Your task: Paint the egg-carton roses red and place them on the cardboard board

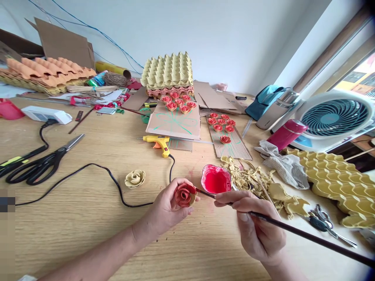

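Observation:
Between the thumb and fingers of my left hand (165,208) is a paper rose (185,195), mostly painted red, with bare tan petals at its lower right. My right hand (259,220) grips a long dark paintbrush (281,224) like a pen. The brush tip meets the rose's right edge. Just beyond my hands stands a scalloped bowl (216,179) of red paint. An unpainted tan rose (135,178) lies on the table to the left of my left hand.
A yellow glue gun (158,143) and its black cord lie ahead. Red roses sit on cardboard pieces (172,125). Scissors (49,162) are at left; carton scraps (258,181), keys (322,222), egg trays (340,179) and a fan (334,117) at right.

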